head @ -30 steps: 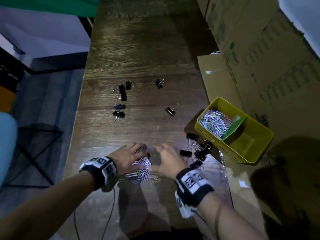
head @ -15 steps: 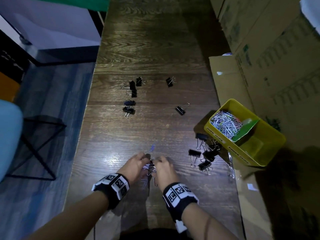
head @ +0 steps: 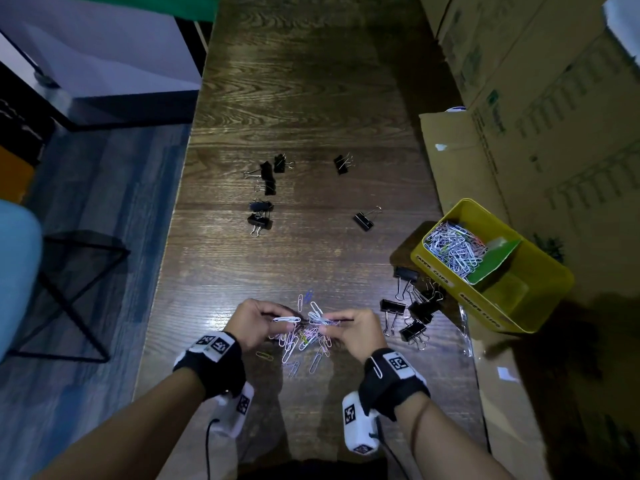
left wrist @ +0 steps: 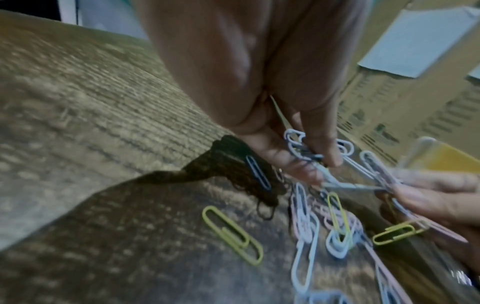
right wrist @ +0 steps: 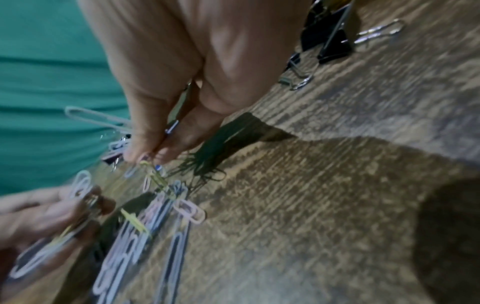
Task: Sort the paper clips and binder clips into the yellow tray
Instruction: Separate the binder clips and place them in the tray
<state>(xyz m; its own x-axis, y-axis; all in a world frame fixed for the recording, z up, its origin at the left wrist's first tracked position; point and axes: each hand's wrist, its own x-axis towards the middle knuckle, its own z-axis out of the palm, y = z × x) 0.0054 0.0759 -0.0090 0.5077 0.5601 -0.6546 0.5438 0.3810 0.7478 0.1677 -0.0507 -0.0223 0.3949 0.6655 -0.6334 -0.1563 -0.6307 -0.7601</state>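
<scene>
Tray (head: 540, 306) at table's right edge, two compartments: far one heaped with paper clips (head: 452, 249), near one looks bare. Seven binder clips (head: 261, 220) mid-table, several more beside tray. Left hand (head: 251, 322) and right hand (head: 356, 332) each pinch tangled loose clips (head: 304, 336) just above table

The yellow tray (head: 446, 271) carried two small labels on its near wall, but the letters looked upside down and were too blurred to read surely. The cardboard boxes (head: 540, 109) showed green printing, also not readable. The wrist bands (head: 394, 362) had square black-and-white marker patterns, without words.
</scene>
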